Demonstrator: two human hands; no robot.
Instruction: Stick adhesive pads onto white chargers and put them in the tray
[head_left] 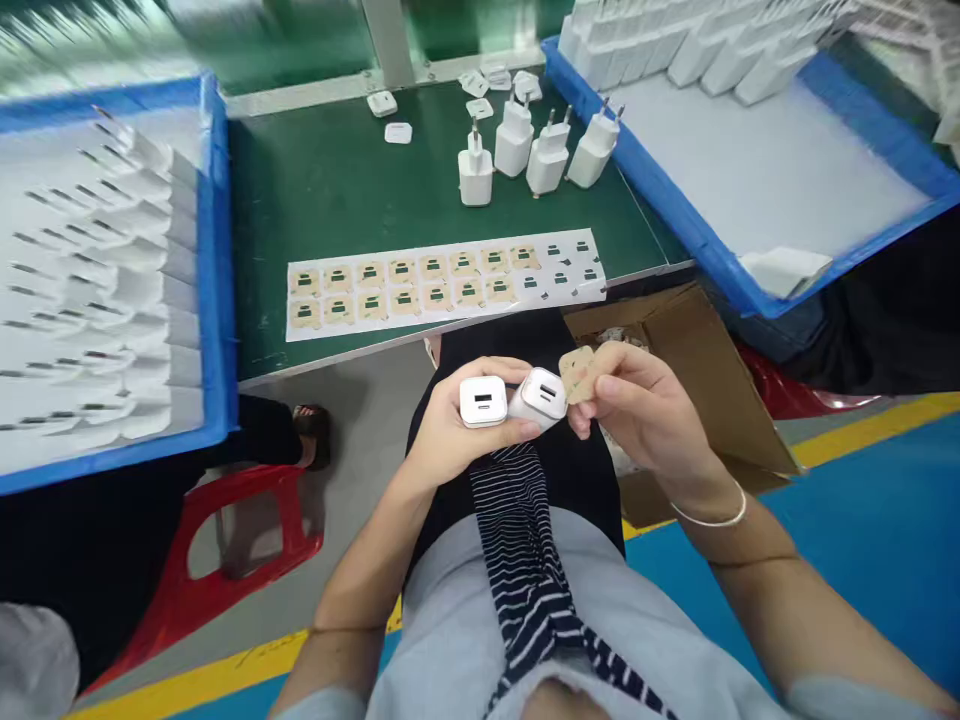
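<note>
My left hand (457,410) is closed around two white wall chargers, their port faces turned up toward me. The left charger (483,401) shows two ports, and the right charger (541,396) tilts to the right beside it. Between thumb and fingers, my right hand (637,400) pinches a tan adhesive sticker (577,374) with rounded corners, close to the right charger's face. On the table edge ahead lies a white sticker sheet (442,285); tan stickers cover most of it, while its right end shows bare backing with cutouts.
Several chargers (513,140) stand prongs-up on the green table (337,180), near small white covers (398,133). Blue-rimmed trays of chargers sit left (217,260) and right (675,205). A cardboard box (697,380) lies below right; a red stool (247,540) stands left, beside another person's leg.
</note>
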